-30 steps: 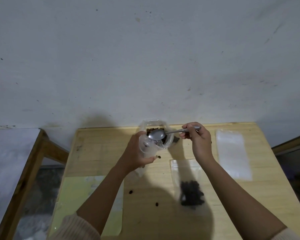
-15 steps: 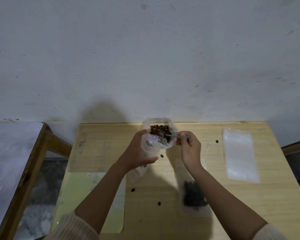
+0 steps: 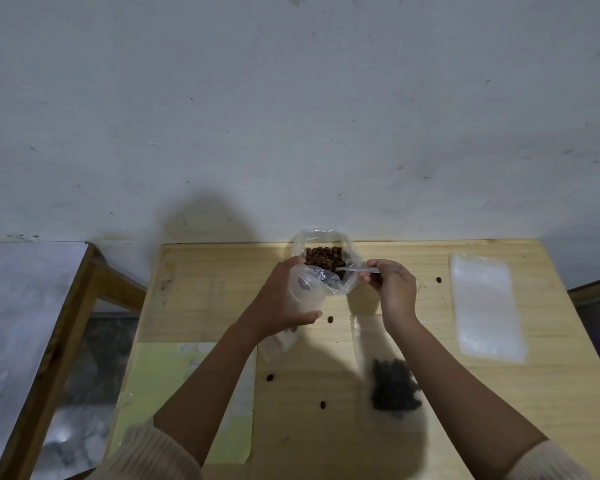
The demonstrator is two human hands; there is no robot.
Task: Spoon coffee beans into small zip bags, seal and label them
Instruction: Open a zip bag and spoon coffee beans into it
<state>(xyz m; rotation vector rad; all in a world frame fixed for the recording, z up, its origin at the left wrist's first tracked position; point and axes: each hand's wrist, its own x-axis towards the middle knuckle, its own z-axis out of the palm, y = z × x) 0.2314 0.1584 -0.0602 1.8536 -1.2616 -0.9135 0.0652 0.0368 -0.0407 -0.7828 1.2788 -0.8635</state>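
Wood table (image 3: 551, 393), grey wall (image 3: 291, 98); left hand (image 3: 278, 303) grips zip bag (image 3: 307, 294), right hand (image 3: 394, 292) pinches spoon (image 3: 357, 270).

The setting is a plain, improvised indoor work area, probably domestic: a scuffed, marked white wall (image 3: 291, 98), a bare light wooden table (image 3: 499, 410) set against it, and a second wood-framed table (image 3: 57, 341) alongside.

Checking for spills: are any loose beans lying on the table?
Yes, several single beans lie scattered on the bare wooden table.
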